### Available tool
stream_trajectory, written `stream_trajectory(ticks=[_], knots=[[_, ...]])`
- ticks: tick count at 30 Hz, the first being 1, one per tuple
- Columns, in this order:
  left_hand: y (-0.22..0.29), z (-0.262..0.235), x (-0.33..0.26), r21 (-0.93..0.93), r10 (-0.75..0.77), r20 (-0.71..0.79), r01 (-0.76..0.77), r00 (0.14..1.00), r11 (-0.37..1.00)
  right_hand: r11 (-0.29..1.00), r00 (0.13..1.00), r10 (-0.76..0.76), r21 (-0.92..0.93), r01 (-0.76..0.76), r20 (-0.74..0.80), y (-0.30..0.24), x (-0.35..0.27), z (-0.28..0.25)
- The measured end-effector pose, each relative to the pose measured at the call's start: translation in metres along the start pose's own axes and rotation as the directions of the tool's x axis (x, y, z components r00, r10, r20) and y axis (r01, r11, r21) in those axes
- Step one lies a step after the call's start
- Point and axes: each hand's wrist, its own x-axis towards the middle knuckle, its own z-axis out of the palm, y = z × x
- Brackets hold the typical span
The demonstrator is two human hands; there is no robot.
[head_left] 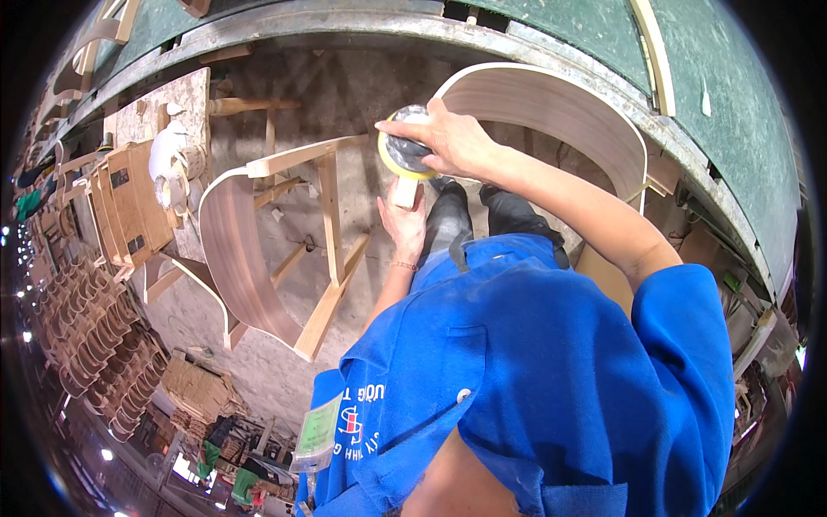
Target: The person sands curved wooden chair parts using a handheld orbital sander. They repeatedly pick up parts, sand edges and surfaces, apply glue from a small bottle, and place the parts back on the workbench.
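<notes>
My right hand (452, 140) is shut on a round sander (403, 153) with a yellow pad, held in front of my blue jacket. Just below it, my left hand (403, 226) grips a small pale wooden piece (405, 191) whose end meets the sander's pad. A thin bracelet sits on my left wrist. My dark trousers and shoes show beneath the hands, over the concrete floor.
A curved plywood chair shell on a pale wooden frame (258, 250) stands at the left. Another bent plywood panel (560, 108) arcs at the upper right, beside a green bench (741, 121). Several stacked chair parts (95, 345) fill the far left.
</notes>
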Motion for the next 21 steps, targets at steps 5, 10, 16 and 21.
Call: stream_trajectory(ticks=[5, 10, 16, 21], knots=[[0.009, 0.001, 0.001, -0.019, 0.103, -0.065, -0.104, 0.993, 0.994, 0.999, 0.979, 0.005, -0.048, -0.016, -0.205, 0.014, 0.021, 0.004], [-0.004, -0.001, 0.000, -0.060, 0.006, 0.062, -0.003, 0.998, 0.998, 1.000, 0.998, -0.027, 0.005, 0.027, 0.050, 0.000, -0.001, 0.002], [0.000, 0.003, 0.003, -0.088, 0.088, 0.017, -0.086, 0.996, 0.992, 0.984, 1.000, -0.018, -0.175, 0.022, 0.024, 0.022, 0.043, -0.006], [-0.005, 0.004, -0.001, -0.176, 0.003, 0.002, -0.002, 1.000, 0.984, 0.997, 0.998, 0.001, -0.072, 0.004, 0.068, 0.002, 0.027, -0.015]])
